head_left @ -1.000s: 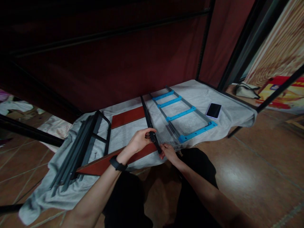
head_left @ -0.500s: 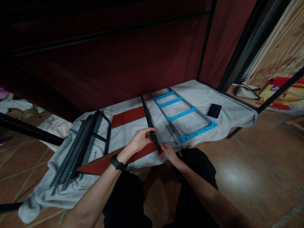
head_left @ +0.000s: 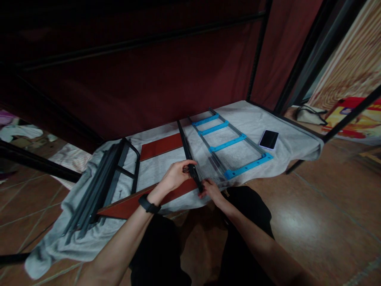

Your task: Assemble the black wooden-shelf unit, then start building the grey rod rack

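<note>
- Barely anything has moved; your hands stay at the black bar (head_left: 185, 141).
- Grey cloth (head_left: 290, 137): front edge just past its near end, roomier far to its right.
- Blue-runged frame (head_left: 228, 143) right of it, red boards (head_left: 162, 147) left.
- Bar runs lengthwise away from you.
- Left hand (head_left: 174, 175) grips it, right hand (head_left: 212, 190) pinches its near end.
- Phone (head_left: 269, 140) well right.

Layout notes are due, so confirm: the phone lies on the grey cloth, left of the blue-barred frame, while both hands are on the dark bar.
Wrong side: the head view shows the phone on the grey cloth, right of the blue-barred frame, while left hand and right hand are on the dark bar.
</note>
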{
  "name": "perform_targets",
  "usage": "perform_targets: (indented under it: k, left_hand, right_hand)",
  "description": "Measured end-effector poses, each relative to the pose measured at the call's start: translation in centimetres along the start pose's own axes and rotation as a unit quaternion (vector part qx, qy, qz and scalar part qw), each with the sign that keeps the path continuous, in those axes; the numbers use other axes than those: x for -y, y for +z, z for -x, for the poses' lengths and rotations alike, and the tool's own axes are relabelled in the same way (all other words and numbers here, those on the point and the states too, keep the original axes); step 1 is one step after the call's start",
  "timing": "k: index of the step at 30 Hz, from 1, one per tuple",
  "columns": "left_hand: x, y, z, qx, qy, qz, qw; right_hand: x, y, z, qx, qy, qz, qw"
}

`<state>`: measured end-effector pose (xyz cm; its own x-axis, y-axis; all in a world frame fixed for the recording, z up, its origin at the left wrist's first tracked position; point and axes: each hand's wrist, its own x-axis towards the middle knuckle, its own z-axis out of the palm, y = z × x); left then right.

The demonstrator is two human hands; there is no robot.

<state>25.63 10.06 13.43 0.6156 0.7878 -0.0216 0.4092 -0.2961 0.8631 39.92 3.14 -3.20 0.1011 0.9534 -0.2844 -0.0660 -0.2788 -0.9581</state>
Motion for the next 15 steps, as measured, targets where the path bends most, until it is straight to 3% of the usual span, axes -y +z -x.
perform_targets:
  k: [15]
  left_hand:
    - [0.16,0.14,0.00,-0.019,0.007,-0.029,0.999]
  right_hand:
    - [0.66,-0.15,0.31,0.011,0.014,0.036,0.999]
